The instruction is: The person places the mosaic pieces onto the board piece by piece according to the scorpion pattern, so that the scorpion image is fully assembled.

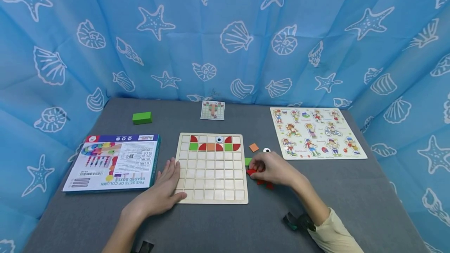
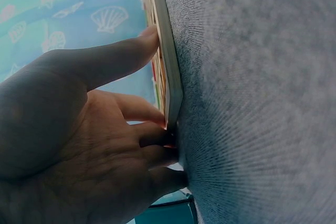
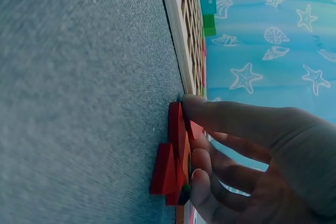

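On grey cloth-covered table point(image 1: 211, 229), before blue shell-print curtain point(image 1: 211, 49), pinching sharp-edged red piece point(image 1: 251, 172) between nearly joined thumb and fingers of right hand point(image 1: 273, 167), just beside right edge of square pale-wood grid board point(image 1: 209, 173), and resting left hand point(image 1: 158, 194), fingers extended, against its left edge, with room along near edge.

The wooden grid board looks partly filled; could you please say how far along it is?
Done: red, green and orange tiles plus one eye tile sit in the top two rows of the grid board. In hand: the right hand pinches a red piece. Likely left: bare lower cells, since the picture card shows colour reaching lower, and the loose eye tile.
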The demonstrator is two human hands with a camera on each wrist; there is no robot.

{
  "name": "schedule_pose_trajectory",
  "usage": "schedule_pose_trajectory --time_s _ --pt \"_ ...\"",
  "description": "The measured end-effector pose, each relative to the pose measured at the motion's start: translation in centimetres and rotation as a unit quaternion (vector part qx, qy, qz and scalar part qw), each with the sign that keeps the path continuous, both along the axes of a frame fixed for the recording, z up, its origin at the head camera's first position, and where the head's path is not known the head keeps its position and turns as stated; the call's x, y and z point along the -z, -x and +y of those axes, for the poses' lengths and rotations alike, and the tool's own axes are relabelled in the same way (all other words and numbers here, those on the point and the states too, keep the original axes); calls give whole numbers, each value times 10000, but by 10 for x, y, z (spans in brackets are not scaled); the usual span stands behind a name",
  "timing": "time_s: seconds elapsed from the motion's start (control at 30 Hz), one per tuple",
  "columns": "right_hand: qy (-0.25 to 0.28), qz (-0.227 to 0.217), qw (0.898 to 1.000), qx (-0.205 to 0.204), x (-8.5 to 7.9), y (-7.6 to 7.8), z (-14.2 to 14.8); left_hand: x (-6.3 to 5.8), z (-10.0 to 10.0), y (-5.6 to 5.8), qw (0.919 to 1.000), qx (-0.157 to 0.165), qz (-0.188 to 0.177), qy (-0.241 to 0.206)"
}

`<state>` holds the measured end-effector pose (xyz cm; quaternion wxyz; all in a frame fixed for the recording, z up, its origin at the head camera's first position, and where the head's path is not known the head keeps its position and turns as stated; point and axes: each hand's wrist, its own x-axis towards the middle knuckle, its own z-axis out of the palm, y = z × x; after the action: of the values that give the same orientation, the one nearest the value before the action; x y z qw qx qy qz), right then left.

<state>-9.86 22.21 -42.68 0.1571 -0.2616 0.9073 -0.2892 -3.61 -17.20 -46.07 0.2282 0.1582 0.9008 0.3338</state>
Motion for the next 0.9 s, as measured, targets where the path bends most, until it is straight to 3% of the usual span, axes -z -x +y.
schedule_pose_trajectory --time_s 0.3,0.5,0.9 --pt "347 -9 9990 -278 -2 -2 -2 -2 1 -1 10000 3 -32 -9" --pt "672 -258 9970 -300 -8 3 -16 -1 0 -1 10000 16 -50 -22" --pt "1302 -177 9910 -253 -13 30 -70 -5 1 -1 10000 23 -35 16"
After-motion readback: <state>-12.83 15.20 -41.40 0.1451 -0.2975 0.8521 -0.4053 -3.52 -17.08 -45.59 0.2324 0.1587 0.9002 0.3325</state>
